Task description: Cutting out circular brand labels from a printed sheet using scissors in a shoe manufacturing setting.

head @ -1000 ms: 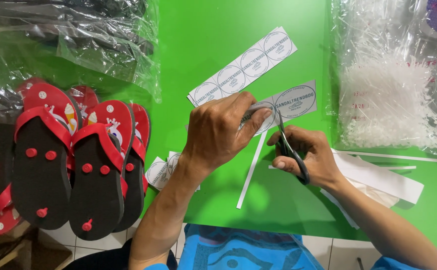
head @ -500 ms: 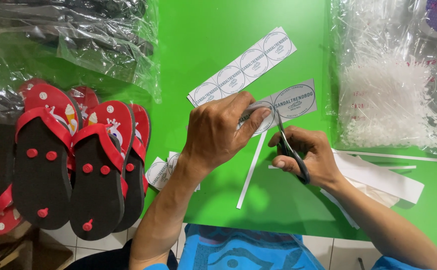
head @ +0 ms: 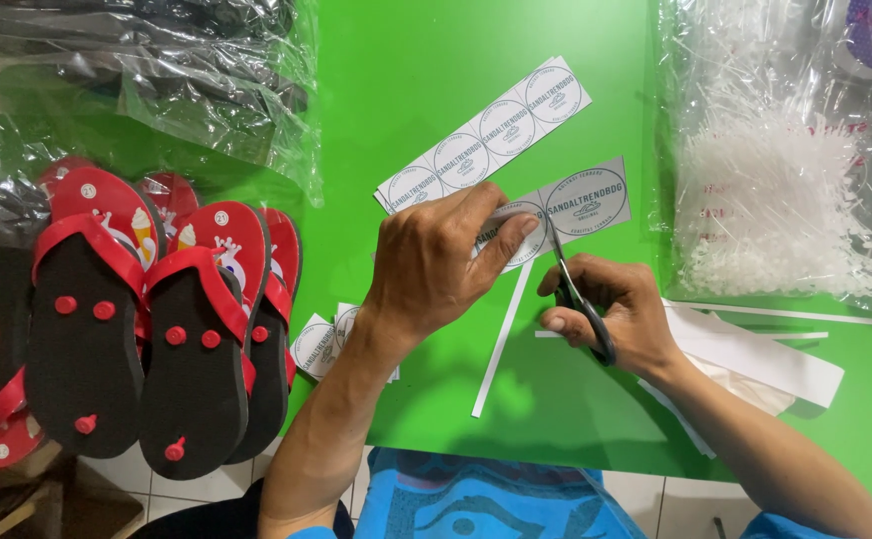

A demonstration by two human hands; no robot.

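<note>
The left hand [head: 434, 262] grips a strip of round grey-and-white labels [head: 584, 203] between thumb and fingers, holding it just above the green table [head: 406, 80]. The strip extends from the hand toward 2 o'clock. The right hand [head: 611, 309] is closed around the black handles of a pair of scissors [head: 574, 289]; the blades point toward 12 o'clock and meet the strip between two labels. A second label strip [head: 486, 135] lies flat on the table at 12 o'clock from the left hand, apart from it. A narrow white paper offcut [head: 501, 344] lies between the two forearms. Cut single labels [head: 321, 341] lie at 8 o'clock from the left hand, partly hidden by the forearm. White paper trimmings [head: 755, 361] lie at 3 o'clock from the right hand. Red-and-black sandals [head: 147, 329] lie sole-up in a row at 9 o'clock. Clear plastic bags [head: 157, 70] lie at 11 o'clock, and a bag of white plastic fasteners [head: 765, 200] at 2 o'clock.
</note>
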